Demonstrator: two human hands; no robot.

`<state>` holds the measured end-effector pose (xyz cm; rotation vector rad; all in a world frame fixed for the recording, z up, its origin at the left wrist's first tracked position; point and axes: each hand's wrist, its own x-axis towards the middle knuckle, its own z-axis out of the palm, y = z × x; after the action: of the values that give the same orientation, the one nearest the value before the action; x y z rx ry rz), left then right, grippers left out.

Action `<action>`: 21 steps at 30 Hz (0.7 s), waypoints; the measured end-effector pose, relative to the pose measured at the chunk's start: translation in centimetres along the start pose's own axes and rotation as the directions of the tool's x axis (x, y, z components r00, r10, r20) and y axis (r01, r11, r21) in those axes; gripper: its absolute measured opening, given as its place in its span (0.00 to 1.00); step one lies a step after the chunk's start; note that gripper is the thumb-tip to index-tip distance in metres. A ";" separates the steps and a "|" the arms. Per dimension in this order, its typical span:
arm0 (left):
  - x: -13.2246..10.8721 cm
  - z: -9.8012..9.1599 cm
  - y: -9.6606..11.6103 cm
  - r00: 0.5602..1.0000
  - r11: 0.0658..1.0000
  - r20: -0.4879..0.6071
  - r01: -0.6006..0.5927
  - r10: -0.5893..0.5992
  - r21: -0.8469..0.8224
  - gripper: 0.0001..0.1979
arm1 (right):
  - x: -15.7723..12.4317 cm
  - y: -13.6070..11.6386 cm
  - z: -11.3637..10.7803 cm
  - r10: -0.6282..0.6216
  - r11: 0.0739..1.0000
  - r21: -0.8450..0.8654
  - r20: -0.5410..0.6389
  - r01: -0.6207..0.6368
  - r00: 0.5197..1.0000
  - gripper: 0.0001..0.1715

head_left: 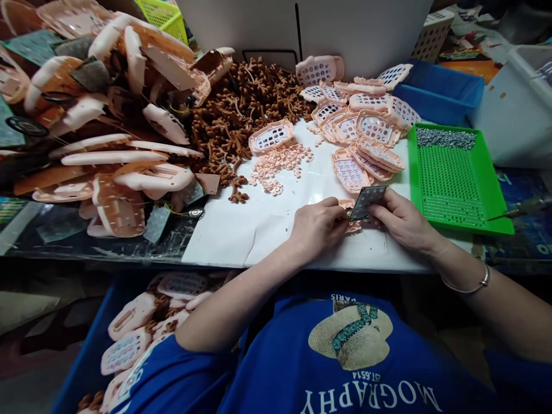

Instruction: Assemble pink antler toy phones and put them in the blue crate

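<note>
My right hand (403, 218) pinches a dark green circuit board (365, 201) by its right side and holds it tilted above the table. My left hand (319, 225) is closed at the board's lower left edge; whatever its fingertips grip is hidden. Beneath both hands lies a pink plastic shell (354, 225), mostly covered by the fingers and the board. Just beyond the hands, several pink shells with white button pads (348, 172) lie stacked.
Brown plastic parts (233, 115) heap at the back, beside small pink pieces (278, 164). Pink housings (129, 126) with wires pile up at left. A green tray (452, 184) of screws and a screwdriver (524, 208) are at right. A blue bin (86, 356) of assembled shells sits below the table edge.
</note>
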<state>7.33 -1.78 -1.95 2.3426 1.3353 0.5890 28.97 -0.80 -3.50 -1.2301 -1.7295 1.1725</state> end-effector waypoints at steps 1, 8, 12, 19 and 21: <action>0.0 0.0 0.1 1.000 1.000 0.009 -0.004 0.004 0.007 0.09 | 0.0 0.0 0.0 -0.011 1.000 -0.004 -0.004 0.011 1.000 0.10; 0.2 -0.5 0.0 0.999 1.000 0.033 -0.008 0.009 -0.013 0.08 | 0.4 -0.1 -0.1 0.088 0.979 0.179 0.069 -0.099 0.994 0.09; 0.4 -0.7 0.1 0.998 0.999 0.055 0.014 -0.013 -0.033 0.07 | 0.5 -0.4 0.2 0.040 0.982 0.183 0.040 -0.047 0.998 0.11; 0.4 -0.9 0.2 0.997 1.000 0.073 0.026 -0.025 -0.008 0.07 | -0.3 -1.1 0.3 -0.250 0.946 -0.224 -0.044 0.235 0.967 0.12; 0.5 -1.0 0.2 0.997 1.000 0.078 0.024 -0.024 0.001 0.07 | -0.1 -1.1 0.3 -0.187 0.974 -0.135 -0.044 0.180 0.981 0.13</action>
<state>7.15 -1.36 -0.96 2.3218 1.3263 0.4860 28.36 -1.18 -2.58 -1.1395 -1.8575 0.9209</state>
